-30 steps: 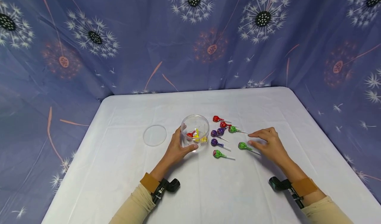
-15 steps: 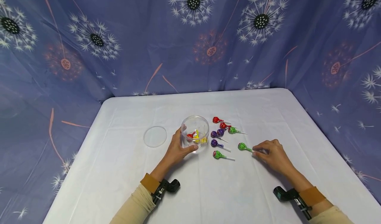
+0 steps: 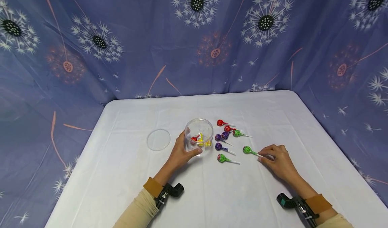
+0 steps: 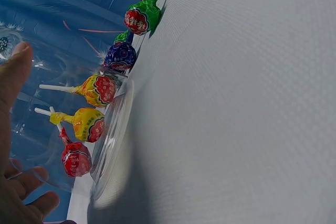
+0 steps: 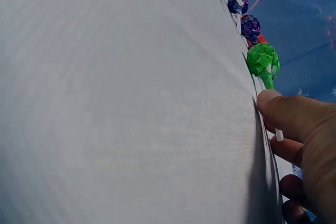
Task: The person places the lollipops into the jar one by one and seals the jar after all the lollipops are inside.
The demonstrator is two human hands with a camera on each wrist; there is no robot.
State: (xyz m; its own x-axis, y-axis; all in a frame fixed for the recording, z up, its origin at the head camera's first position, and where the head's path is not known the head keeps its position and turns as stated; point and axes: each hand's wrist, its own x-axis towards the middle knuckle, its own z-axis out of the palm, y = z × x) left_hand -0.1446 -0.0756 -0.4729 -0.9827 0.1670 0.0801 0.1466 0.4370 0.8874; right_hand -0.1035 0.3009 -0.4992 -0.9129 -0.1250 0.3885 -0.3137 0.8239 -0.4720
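My left hand (image 3: 182, 152) grips a clear round plastic jar (image 3: 199, 122), thumb on the near side and fingers round the left. Inside the jar lie a red lollipop (image 4: 76, 159) and two yellow lollipops (image 4: 88, 124), sticks up in the left wrist view. My right hand (image 3: 278, 160) pinches the white stick of a green lollipop (image 3: 247, 150) between thumb and fingers, low over the tabletop. In the right wrist view its green wrapped head (image 5: 262, 60) points away from my thumb.
Right of the jar lie red lollipops (image 3: 220, 122), purple lollipops (image 3: 219, 146) and green ones, such as a near green lollipop (image 3: 222, 158). A clear round lid (image 3: 158, 139) lies left of the jar on the white tablecloth (image 3: 127, 174). A blue patterned curtain (image 3: 151, 53) hangs behind.
My right hand has moved down toward the near edge and taken the green lollipop's stick between thumb and fingers. My left hand and the jar have stayed in place.
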